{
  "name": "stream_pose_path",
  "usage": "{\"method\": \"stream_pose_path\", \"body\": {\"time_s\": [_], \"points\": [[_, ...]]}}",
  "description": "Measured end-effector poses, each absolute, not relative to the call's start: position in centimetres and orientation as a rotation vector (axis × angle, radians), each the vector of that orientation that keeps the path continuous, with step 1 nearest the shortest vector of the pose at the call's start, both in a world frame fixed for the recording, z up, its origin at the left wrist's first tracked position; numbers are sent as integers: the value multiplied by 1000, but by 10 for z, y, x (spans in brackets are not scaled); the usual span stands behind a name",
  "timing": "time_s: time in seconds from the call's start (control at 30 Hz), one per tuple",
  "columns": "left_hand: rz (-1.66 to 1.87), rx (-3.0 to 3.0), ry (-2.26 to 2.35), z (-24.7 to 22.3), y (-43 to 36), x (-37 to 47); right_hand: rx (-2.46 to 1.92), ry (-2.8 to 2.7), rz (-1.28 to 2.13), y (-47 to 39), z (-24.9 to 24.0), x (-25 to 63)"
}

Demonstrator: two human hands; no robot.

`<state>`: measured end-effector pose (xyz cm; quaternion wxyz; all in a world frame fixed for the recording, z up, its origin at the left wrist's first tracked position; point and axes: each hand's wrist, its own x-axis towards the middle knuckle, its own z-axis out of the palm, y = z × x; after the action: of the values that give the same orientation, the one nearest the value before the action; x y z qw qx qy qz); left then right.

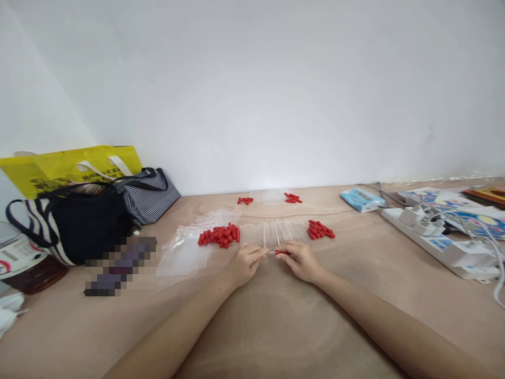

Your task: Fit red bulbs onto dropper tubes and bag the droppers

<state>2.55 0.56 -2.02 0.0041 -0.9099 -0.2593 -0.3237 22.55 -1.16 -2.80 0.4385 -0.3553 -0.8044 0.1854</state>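
Observation:
Low over the table, my left hand (245, 264) is closed on a thin clear glass dropper tube (271, 253). Facing it, the fingers of my right hand (303, 261) pinch a red rubber dropper bulb (281, 252) at the tube's end. How far the tube sits inside the bulb is hidden by the fingers. Just beyond both hands lies a row of clear glass tubes (272, 231), side by side. A heap of red bulbs (221, 235) lies left of the row. More red bulbs (321, 230) lie at its right end, beside the tubes.
Clear zip bags (183, 258) lie on the left. Further back are small red groups (245, 200) with tubes. A black bag (94, 221), striped bag (148, 195) and yellow bag (79, 166) stand left. Rightward are a tissue pack (362, 200) and a power strip (437, 242) with cables.

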Motion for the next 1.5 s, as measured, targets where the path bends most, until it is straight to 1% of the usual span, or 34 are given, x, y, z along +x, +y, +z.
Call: {"method": "stream_pose_path", "body": {"time_s": [0.23,0.57,0.83,1.1,1.37,1.5], "points": [[-939,-2889,-761,-20,3,25,-856,-2097,372,-13,-27,226],[-993,-2852,-756,-20,-1,33,-888,-2151,332,-13,-27,225],[-952,-2837,-751,-22,2,34,-940,-2173,320,-12,-27,224],[-986,-2649,-906,-15,2,24,-1008,-2006,348,-5,-30,236],[-944,-2672,-901,-18,0,23,-967,-2147,188,-11,-29,239],[-942,-2704,-916,-17,-1,23,-923,-2177,206,-12,-29,236]]}}
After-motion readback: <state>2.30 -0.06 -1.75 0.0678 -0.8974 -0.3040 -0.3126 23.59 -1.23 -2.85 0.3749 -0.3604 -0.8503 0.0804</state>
